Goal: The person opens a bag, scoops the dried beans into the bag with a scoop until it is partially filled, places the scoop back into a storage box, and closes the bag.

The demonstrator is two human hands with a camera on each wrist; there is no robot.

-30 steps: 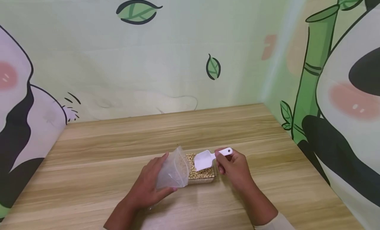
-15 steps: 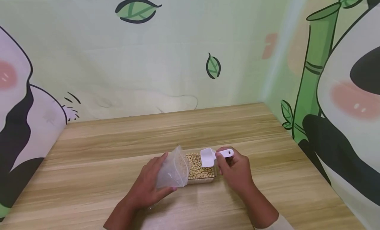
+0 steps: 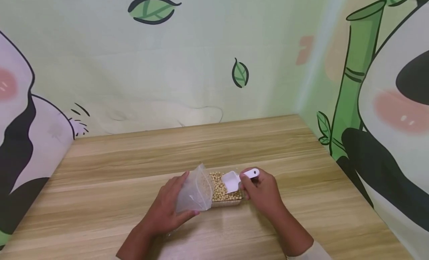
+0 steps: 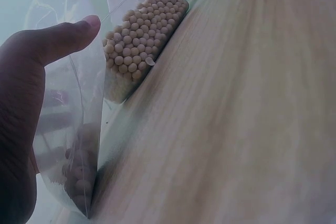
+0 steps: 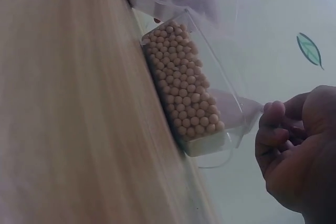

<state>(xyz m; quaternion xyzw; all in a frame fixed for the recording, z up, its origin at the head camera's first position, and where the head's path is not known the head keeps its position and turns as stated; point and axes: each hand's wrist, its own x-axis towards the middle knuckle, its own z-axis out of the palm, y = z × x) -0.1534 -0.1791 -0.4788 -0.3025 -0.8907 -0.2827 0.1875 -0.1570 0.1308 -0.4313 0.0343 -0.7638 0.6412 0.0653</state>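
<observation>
My left hand [image 3: 163, 209] holds a clear plastic zip bag [image 3: 192, 196] upright, its mouth facing the box. Some beans [image 4: 81, 182] lie at the bottom of that bag in the left wrist view. Right of it, a clear rectangular box [image 3: 228, 203] contains pale round soybeans [image 3: 219, 191]. Between thumb and fingers, my right hand [image 3: 266, 195] pinches the handle of a white scoop [image 3: 231, 181]. The scoop's blade sits down among the beans at the box's right part, its front edge hidden by them. Through the box wall the right wrist view shows the blade only faintly.
Box and bag stand on a wood-grain table [image 3: 134, 155]. Behind it hangs a pale green backdrop [image 3: 201, 47] with printed leaves, and printed pandas and bamboo flank both sides.
The scoop first shifted right and back above the beans, then came down and left into them. My left hand and the bag have stayed practically still.
</observation>
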